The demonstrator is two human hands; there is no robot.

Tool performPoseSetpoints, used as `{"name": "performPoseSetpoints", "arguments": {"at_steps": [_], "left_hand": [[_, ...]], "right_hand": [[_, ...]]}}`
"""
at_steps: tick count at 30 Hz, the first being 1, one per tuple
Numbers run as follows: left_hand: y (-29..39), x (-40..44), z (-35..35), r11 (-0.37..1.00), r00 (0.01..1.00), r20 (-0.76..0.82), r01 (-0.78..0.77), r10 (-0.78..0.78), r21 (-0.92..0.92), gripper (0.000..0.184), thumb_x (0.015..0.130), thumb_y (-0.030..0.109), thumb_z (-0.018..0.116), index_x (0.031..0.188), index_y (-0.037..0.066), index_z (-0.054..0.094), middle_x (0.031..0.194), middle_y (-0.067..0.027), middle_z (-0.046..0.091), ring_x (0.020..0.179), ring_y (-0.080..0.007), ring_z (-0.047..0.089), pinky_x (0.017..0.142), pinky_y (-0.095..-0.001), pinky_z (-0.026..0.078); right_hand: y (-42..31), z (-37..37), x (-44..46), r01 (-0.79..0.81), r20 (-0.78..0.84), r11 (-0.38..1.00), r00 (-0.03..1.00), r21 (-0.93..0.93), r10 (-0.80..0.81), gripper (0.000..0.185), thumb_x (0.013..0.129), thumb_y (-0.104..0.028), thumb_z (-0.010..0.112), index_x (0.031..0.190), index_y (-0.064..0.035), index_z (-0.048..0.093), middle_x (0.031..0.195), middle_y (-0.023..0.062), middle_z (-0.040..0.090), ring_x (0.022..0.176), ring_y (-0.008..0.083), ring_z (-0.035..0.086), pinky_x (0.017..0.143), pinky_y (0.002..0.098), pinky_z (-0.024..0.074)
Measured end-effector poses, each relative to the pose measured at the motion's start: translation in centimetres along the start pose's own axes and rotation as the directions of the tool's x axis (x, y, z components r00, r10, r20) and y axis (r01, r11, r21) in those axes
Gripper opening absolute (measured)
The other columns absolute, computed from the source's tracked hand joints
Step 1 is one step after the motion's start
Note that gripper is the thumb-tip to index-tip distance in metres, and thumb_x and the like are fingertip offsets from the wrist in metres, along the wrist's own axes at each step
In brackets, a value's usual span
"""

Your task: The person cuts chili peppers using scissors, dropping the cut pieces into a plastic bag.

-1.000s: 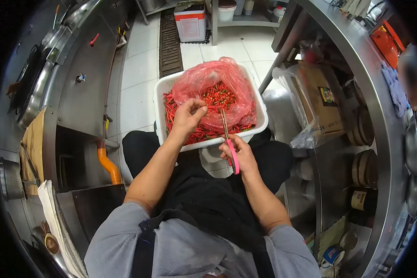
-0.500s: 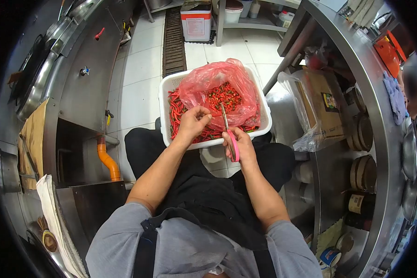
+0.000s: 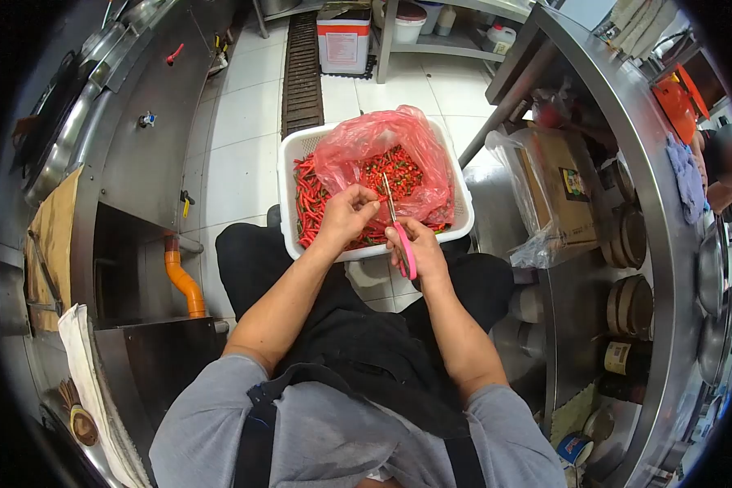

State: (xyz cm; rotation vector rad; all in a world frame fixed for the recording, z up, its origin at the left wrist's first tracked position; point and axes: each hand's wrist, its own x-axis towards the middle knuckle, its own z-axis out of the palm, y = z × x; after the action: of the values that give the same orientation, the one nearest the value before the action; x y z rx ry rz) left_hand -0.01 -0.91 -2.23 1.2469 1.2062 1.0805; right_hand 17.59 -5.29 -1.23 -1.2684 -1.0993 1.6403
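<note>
My left hand pinches a small red chili pepper between thumb and fingertips, just left of the scissor blades. In my right hand are scissors with pink handles, their blades pointing away from me over a pink plastic bag. Cut chili pieces lie inside the open bag. The bag rests in a white plastic basket, on top of whole red chilies that show mostly at its left side. My fingers hide part of the held chili.
The basket sits between my knees, over a white tiled floor with a drain grate. Steel cabinets stand left, with an orange pipe. A steel counter and a bagged cardboard box are right. Another person is at far right.
My left hand has shifted slightly right and nearer the blades, and red chili now shows at its fingertips. The scissor blades have tilted a little leftward. The other person shows more at far right.
</note>
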Motion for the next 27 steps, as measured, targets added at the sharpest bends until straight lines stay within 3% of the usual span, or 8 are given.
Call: {"name": "performPoseSetpoints", "arguments": {"at_steps": [6, 9, 15, 17, 21, 23, 27], "left_hand": [[-2.1, 1.4, -0.6, 0.995, 0.997, -0.068, -0.028, 0.035, 0.095, 0.010, 0.086, 0.006, 0.067, 0.094, 0.003, 0.062, 0.077, -0.0004, 0.063, 0.066, -0.0065, 0.056, 0.056, -0.0222, 0.043], [-1.8, 1.4, -0.8, 0.995, 0.994, -0.109, 0.018, -0.008, 0.096, 0.011, 0.085, 0.008, 0.068, 0.093, 0.002, 0.062, 0.078, -0.0016, 0.064, 0.067, -0.0077, 0.057, 0.060, -0.0235, 0.045], [0.1, 0.7, 0.1, 0.999, 0.997, -0.078, 0.023, -0.025, -0.030, 0.011, 0.084, 0.005, 0.067, 0.092, 0.001, 0.061, 0.077, -0.0038, 0.066, 0.070, -0.0090, 0.060, 0.064, -0.0245, 0.048], [0.3, 0.6, 0.5, 0.998, 0.999, -0.041, 0.004, -0.006, -0.069, 0.010, 0.085, 0.004, 0.067, 0.093, 0.000, 0.061, 0.077, -0.0041, 0.065, 0.070, -0.0092, 0.060, 0.064, -0.0245, 0.048], [-0.5, 1.1, 0.4, 0.999, 0.999, -0.007, -0.035, 0.035, 0.007, 0.009, 0.086, 0.003, 0.066, 0.093, 0.001, 0.061, 0.080, -0.0037, 0.066, 0.072, -0.0095, 0.061, 0.065, -0.0246, 0.049], [-1.0, 1.8, 0.3, 0.999, 1.000, -0.012, -0.018, 0.019, 0.049, 0.010, 0.086, 0.004, 0.066, 0.094, 0.002, 0.060, 0.082, -0.0027, 0.065, 0.074, -0.0094, 0.061, 0.067, -0.0241, 0.049], [-1.0, 3.0, 0.4, 0.974, 0.999, -0.041, -0.025, 0.035, 0.226, 0.013, 0.085, 0.006, 0.067, 0.095, 0.000, 0.061, 0.081, -0.0059, 0.067, 0.075, -0.0118, 0.063, 0.068, -0.0265, 0.051]], "right_hand": [[0.0, -0.3, 0.4, -0.077, -0.029, 0.991, 0.997, -0.105, 0.075, 0.033, 0.087, -0.024, 0.071, 0.106, 0.0000, 0.058, 0.068, 0.0038, 0.060, 0.042, 0.0097, 0.052, 0.037, 0.0230, 0.0388], [0.9, -1.0, -0.2, -0.094, -0.006, 0.993, 0.996, -0.068, 0.094, 0.042, 0.083, -0.026, 0.075, 0.108, 0.0018, 0.059, 0.067, 0.0052, 0.060, 0.042, 0.0116, 0.053, 0.037, 0.0255, 0.0400], [1.8, -0.3, -0.8, 0.002, -0.029, 0.999, 1.000, -0.042, -0.003, 0.048, 0.083, -0.025, 0.075, 0.116, 0.0036, 0.056, 0.075, 0.0066, 0.062, 0.048, 0.0120, 0.056, 0.043, 0.0249, 0.0445], [1.8, -0.1, -0.4, 0.060, -0.023, 0.997, 0.998, -0.048, -0.061, 0.040, 0.087, -0.021, 0.071, 0.115, 0.0013, 0.054, 0.081, 0.0081, 0.066, 0.048, 0.0133, 0.057, 0.043, 0.0251, 0.0443], [1.0, -0.1, 0.9, 0.076, -0.015, 0.996, 0.997, -0.044, -0.076, 0.040, 0.086, -0.023, 0.072, 0.114, 0.0012, 0.055, 0.077, 0.0071, 0.065, 0.048, 0.0127, 0.057, 0.042, 0.0245, 0.0428], [-0.2, 0.0, 1.0, -0.012, 0.011, 0.997, 1.000, -0.070, 0.013, 0.041, 0.085, -0.027, 0.073, 0.111, 0.0012, 0.057, 0.071, 0.0060, 0.063, 0.046, 0.0122, 0.055, 0.040, 0.0246, 0.0409], [-1.6, -0.1, 1.3, -0.043, -0.033, 0.988, 0.999, -0.150, 0.038, 0.040, 0.085, -0.029, 0.074, 0.106, 0.0011, 0.059, 0.066, 0.0049, 0.060, 0.042, 0.0115, 0.053, 0.038, 0.0248, 0.0390]]}}
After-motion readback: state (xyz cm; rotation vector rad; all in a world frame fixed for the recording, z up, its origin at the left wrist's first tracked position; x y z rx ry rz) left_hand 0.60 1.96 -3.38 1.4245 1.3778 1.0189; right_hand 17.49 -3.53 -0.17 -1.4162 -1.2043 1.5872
